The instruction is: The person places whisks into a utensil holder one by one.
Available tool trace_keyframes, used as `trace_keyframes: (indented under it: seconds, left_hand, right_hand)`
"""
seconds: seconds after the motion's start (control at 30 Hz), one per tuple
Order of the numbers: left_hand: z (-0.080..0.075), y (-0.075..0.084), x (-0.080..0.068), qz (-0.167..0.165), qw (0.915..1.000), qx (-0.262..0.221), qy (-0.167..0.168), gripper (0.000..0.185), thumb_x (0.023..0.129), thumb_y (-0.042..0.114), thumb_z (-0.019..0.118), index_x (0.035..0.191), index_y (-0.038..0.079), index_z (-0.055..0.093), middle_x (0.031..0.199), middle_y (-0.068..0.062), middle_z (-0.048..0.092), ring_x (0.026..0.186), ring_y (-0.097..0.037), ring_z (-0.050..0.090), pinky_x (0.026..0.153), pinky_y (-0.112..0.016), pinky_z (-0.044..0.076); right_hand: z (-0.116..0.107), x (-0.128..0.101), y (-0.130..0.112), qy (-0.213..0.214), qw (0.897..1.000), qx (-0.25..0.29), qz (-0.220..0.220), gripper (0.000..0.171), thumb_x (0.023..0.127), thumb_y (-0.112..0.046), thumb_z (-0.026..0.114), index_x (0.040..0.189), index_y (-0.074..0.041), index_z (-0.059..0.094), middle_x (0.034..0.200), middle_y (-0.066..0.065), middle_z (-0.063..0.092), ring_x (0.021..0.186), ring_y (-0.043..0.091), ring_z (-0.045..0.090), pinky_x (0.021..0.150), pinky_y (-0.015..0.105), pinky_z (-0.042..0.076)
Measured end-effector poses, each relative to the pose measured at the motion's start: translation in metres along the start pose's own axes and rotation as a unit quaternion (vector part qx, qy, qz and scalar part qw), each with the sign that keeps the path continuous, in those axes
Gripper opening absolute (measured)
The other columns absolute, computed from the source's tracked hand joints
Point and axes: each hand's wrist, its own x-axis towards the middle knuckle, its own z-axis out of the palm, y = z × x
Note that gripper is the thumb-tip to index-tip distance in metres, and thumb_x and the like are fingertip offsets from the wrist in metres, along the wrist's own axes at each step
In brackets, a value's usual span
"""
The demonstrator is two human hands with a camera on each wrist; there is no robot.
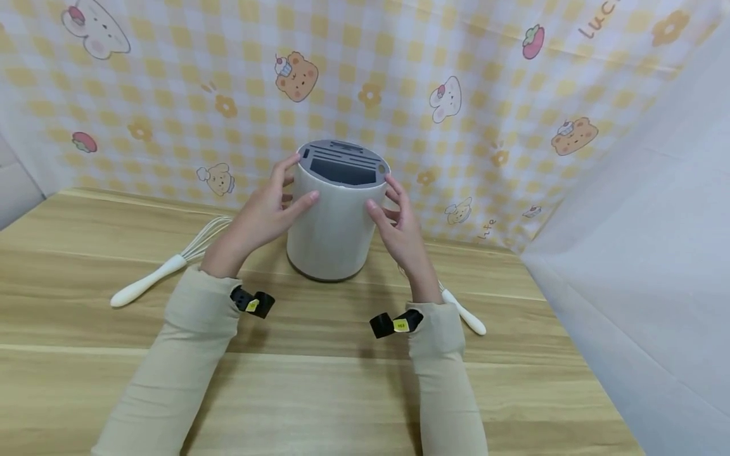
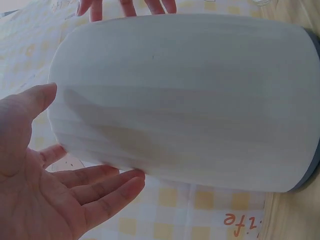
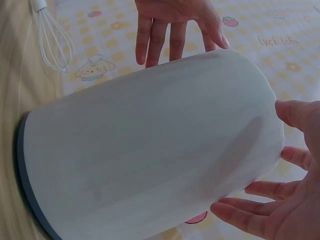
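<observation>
A white knife holder [image 1: 331, 231] with a grey slotted top stands upright on the wooden table, close to the back cloth. My left hand [image 1: 265, 212] is at its upper left side, fingers spread along the wall and thumb at the front near the rim. On the opposite side my right hand [image 1: 402, 234] has its fingertips and thumb around the upper right edge. In the left wrist view the left fingers [image 2: 107, 200] lie fairly straight along the white wall. The right wrist view shows the right fingers [image 3: 245, 215] also extended, their tips at the wall.
A whisk [image 1: 151, 278] with a white handle lies left of the holder, partly behind the left wrist. On the right lies another white-handled utensil [image 1: 464, 313], mostly hidden by the right forearm. A yellow-checked cloth [image 1: 353, 76] hangs behind, with a white sheet [image 1: 639, 253] at right.
</observation>
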Motion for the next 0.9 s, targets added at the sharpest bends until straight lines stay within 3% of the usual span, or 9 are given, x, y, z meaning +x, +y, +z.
trace_keyframes:
  seconds: [0.33,0.53,0.67,0.9]
  left_hand:
    - [-0.002,0.01,-0.004,-0.017,0.9994,0.023,0.022,0.066,0.091,0.056,0.045,0.142,0.019,0.03,0.141,-0.02,0.043,0.121,-0.035,0.051,0.094,-0.052,0.046]
    - [-0.003,0.015,-0.005,-0.013,0.9976,0.05,0.047,0.061,0.09,0.056,0.047,0.135,0.015,0.039,0.132,-0.018,0.053,0.117,-0.031,0.055,0.093,-0.05,0.047]
    - [-0.003,0.016,-0.005,-0.011,0.9977,0.049,0.045,0.06,0.09,0.054,0.049,0.133,0.013,0.04,0.134,-0.019,0.051,0.118,-0.033,0.053,0.096,-0.05,0.045]
    - [0.0,0.013,-0.002,0.004,0.9997,0.008,0.025,0.062,0.091,0.047,0.053,0.131,0.005,0.033,0.148,-0.017,0.032,0.132,-0.038,0.039,0.105,-0.051,0.037]
  right_hand:
    - [-0.004,-0.004,-0.009,0.042,0.997,-0.056,0.035,0.054,0.091,-0.044,0.055,0.138,-0.027,0.035,0.131,0.011,0.045,0.105,0.026,0.06,0.083,0.042,0.051]
    - [-0.007,-0.006,-0.015,0.044,0.995,-0.078,0.037,0.054,0.09,-0.045,0.055,0.137,-0.024,0.036,0.129,0.012,0.047,0.101,0.025,0.061,0.081,0.041,0.052]
    - [-0.009,-0.008,-0.018,0.041,0.995,-0.088,0.035,0.055,0.09,-0.046,0.056,0.137,-0.023,0.037,0.129,0.013,0.048,0.099,0.026,0.061,0.08,0.041,0.053]
    - [-0.01,-0.008,-0.019,0.04,0.994,-0.098,0.035,0.055,0.09,-0.046,0.056,0.136,-0.022,0.037,0.129,0.013,0.049,0.097,0.026,0.062,0.079,0.041,0.053]
